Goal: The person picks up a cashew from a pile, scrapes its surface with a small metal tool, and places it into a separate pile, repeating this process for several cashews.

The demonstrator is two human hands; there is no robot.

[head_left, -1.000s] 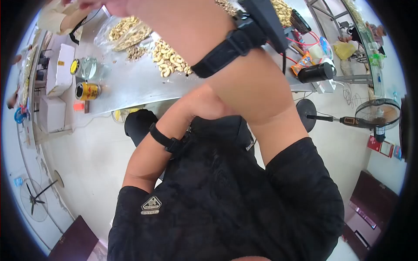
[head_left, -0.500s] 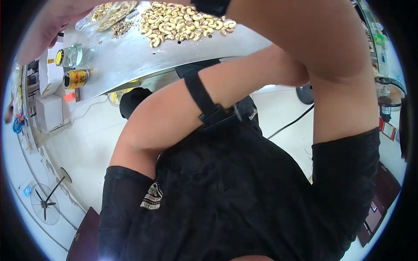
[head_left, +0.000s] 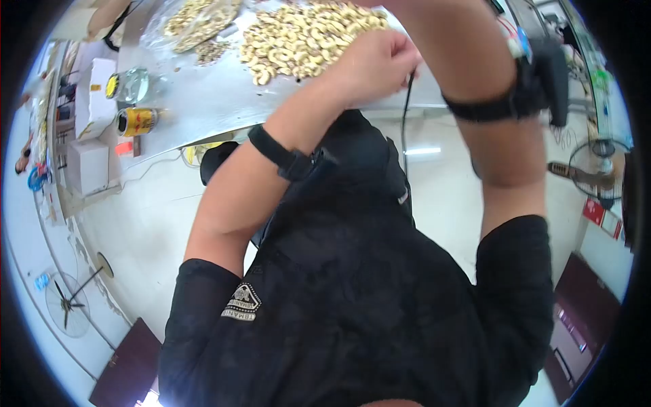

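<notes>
- Left hand (head_left: pixel 380 64): palm-side hidden, fingers curled in to a narrow form near the table's front edge; a black cable (head_left: pixel 405 112) runs down from the fingertips, though whether they grip it cannot be told.
- Right hand: outside the view, so its state cannot be told; the right forearm (head_left: pixel 475 47), banded by a black strap (head_left: pixel 485 107), crosses to the right of the left hand.
- Cashew nuts (head_left: pixel 291 44): a loose, spread pile on the metal table (head_left: pixel 203 108), beyond and to the left of the left hand; contact cannot be determined.
- Clear plastic bag (head_left: pixel 193 24): farther left of the left hand, containing nuts, with small fragments (head_left: pixel 211 52) heaped just beside it.
- Glass jar (head_left: pixel 133 85): well left of the left hand, yellow-lidded, tilted in this view; a yellow can (head_left: pixel 139 122) lies nearer the wearer.
- Another person's arm (head_left: pixel 105 19): upper left, well apart from the left hand.
</notes>
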